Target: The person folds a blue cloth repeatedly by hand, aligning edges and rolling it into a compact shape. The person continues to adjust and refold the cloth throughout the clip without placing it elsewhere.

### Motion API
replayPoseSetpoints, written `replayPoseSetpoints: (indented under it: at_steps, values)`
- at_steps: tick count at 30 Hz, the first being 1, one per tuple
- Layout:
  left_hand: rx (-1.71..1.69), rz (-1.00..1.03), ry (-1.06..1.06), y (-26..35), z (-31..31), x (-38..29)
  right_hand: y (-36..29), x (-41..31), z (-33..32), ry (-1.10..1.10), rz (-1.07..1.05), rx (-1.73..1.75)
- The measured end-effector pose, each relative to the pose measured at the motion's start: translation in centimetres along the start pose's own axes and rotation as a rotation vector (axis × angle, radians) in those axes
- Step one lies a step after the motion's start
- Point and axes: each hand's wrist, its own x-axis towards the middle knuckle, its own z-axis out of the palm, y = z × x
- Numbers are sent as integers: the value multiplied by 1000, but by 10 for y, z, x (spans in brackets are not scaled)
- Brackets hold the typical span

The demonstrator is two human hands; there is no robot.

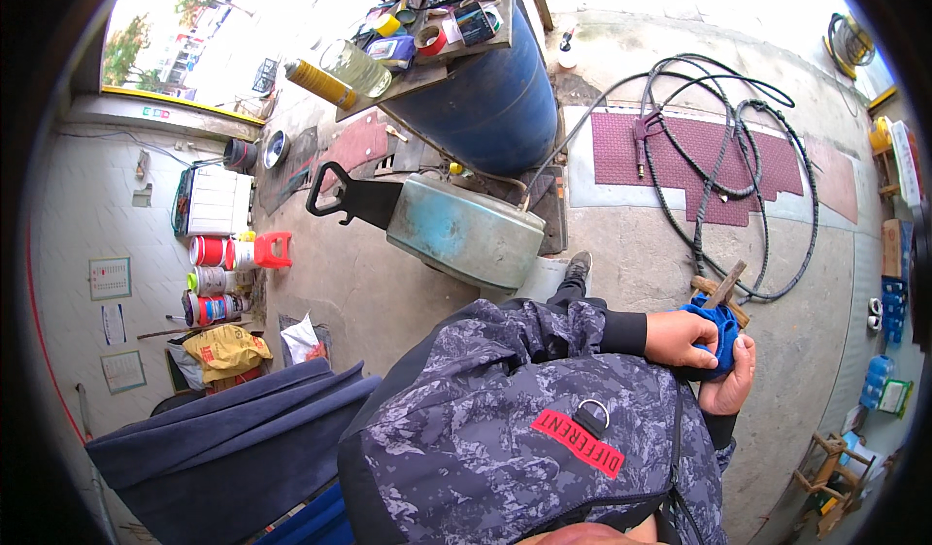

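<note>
My left hand (681, 337) reaches across from the left, its fingers closed on a crumpled blue cloth (721, 326). On the cloth's near right side my right hand (730, 379) pinches it between thumb and fingers. Parts of the cloth are hidden behind both hands. Just beyond it, brown wooden pieces (728, 283) cross each other, perhaps the frame of a small stool; the cloth overlaps them, and I cannot tell whether it touches them.
A coiled black hose (812, 188) with a spray gun (646, 131) lies over a maroon mat (619, 152). Ahead stand a worn green-grey machine housing (466, 232) and a blue drum (495, 101) under a cluttered board (429, 72). Paint buckets (211, 281) line the left wall.
</note>
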Motion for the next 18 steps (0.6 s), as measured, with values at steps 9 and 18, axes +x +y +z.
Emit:
replayPoseSetpoints:
  at_steps: [9,18]
  values:
    - [12,43,9,-1,9,2,-3,-8,2,7,-13,14]
    - [75,-38,-10,-2,7,8,-3,7,-8,25,-11,50]
